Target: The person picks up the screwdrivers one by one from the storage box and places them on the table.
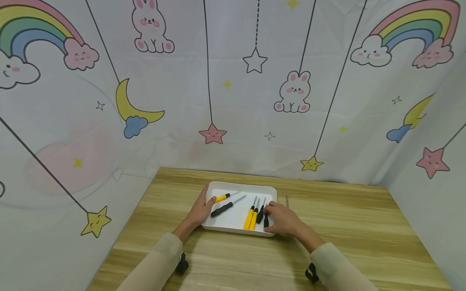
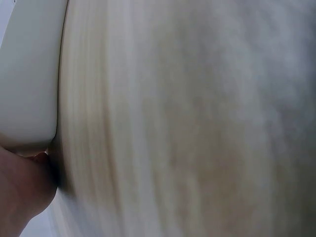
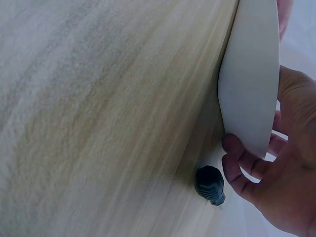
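Observation:
A white tray (image 1: 233, 230) holds several screwdrivers. My left hand (image 1: 200, 208) grips the tray's left end, thumb over the rim; part of that hand (image 2: 22, 185) shows against the wall in the left wrist view. At the tray's right end, my right hand (image 1: 284, 219) pinches a small black screwdriver (image 1: 266, 221) lying inside. Its lower fingers bend around the outer wall in the right wrist view, where the screwdriver is hidden. Beside that one lie another black screwdriver (image 1: 260, 217) and two yellow ones (image 1: 249, 218). A yellow screwdriver (image 1: 221, 198) and a large black screwdriver (image 1: 222, 209) lie near my left hand.
Right of the tray, a metal shaft (image 1: 287, 201) shows on the wooden table (image 1: 342, 226), partly behind my right hand. A dark ridged handle end (image 3: 210, 185) stands out there in the right wrist view. A printed curtain (image 1: 236, 101) hangs around the table.

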`<action>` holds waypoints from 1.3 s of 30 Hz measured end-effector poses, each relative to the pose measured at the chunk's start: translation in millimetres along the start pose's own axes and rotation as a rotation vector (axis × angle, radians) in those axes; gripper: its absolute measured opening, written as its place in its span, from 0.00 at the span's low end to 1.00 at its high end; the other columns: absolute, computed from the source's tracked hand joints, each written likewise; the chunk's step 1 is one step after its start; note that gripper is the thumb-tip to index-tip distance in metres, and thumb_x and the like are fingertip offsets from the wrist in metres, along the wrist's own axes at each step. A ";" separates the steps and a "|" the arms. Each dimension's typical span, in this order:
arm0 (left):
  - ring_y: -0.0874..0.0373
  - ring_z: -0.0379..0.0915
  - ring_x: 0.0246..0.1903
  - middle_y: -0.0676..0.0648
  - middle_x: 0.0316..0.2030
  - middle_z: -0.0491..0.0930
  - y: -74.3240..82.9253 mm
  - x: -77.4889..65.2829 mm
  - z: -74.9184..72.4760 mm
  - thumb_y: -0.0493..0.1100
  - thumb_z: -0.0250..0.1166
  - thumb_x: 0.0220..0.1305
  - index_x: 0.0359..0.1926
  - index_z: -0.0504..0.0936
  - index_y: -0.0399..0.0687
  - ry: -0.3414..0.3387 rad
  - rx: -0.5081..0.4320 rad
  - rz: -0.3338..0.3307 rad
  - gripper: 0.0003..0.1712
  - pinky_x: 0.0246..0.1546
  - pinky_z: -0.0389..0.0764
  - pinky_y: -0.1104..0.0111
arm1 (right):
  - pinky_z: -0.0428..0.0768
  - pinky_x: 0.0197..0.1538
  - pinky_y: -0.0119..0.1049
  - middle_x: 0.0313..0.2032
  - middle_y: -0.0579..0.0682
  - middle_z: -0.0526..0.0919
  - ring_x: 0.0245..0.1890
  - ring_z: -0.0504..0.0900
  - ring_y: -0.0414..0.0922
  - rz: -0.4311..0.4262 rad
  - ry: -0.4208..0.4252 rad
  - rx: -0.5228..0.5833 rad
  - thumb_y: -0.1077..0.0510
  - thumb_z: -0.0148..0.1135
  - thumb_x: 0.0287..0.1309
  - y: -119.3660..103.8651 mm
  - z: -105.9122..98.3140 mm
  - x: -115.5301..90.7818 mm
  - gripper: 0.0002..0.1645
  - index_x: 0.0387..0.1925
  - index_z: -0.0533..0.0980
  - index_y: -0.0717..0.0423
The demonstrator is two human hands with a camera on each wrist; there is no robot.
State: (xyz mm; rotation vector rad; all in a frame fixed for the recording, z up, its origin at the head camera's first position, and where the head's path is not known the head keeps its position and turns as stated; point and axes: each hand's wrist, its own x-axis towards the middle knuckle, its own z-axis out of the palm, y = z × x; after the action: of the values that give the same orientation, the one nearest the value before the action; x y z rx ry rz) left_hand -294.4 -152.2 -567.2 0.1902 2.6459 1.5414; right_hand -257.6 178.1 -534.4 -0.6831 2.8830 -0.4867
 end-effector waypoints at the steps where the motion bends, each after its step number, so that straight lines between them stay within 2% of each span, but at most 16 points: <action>1: 0.39 0.39 0.83 0.37 0.84 0.43 0.0 0.1 0.0 0.48 0.50 0.85 0.86 0.42 0.41 0.000 -0.001 0.000 0.41 0.81 0.43 0.43 | 0.81 0.56 0.50 0.47 0.46 0.80 0.48 0.79 0.47 -0.001 -0.003 0.000 0.47 0.84 0.50 0.2 0.0 0.1 0.30 0.52 0.82 0.54; 14: 0.38 0.39 0.83 0.37 0.84 0.43 -1.4 0.4 0.2 0.50 0.50 0.85 0.86 0.42 0.42 -0.001 0.000 0.003 0.42 0.80 0.44 0.43 | 0.80 0.62 0.53 0.56 0.51 0.80 0.53 0.80 0.50 0.029 -0.077 -0.004 0.47 0.82 0.54 -3.3 -5.2 1.6 0.29 0.54 0.82 0.53; 26: 0.38 0.40 0.82 0.37 0.84 0.43 -4.3 1.2 1.1 0.50 0.51 0.85 0.86 0.42 0.42 0.006 -0.002 0.008 0.42 0.80 0.44 0.43 | 0.80 0.59 0.52 0.49 0.46 0.79 0.48 0.79 0.47 -0.011 -0.036 0.025 0.47 0.83 0.54 2.5 -0.1 0.7 0.29 0.53 0.81 0.54; 39: 0.38 0.40 0.82 0.36 0.84 0.44 -3.7 0.6 1.1 0.50 0.52 0.85 0.86 0.42 0.42 0.010 -0.007 0.012 0.42 0.80 0.44 0.43 | 0.81 0.55 0.50 0.48 0.47 0.78 0.46 0.79 0.46 -0.022 0.002 0.071 0.48 0.82 0.52 4.7 -2.9 -3.2 0.29 0.52 0.82 0.55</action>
State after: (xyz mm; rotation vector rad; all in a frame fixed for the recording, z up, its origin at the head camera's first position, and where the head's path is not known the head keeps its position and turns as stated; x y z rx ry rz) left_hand -295.1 -153.0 -571.0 0.1987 2.6515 1.5587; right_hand -257.3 184.3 -533.1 -0.7045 2.8475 -0.5893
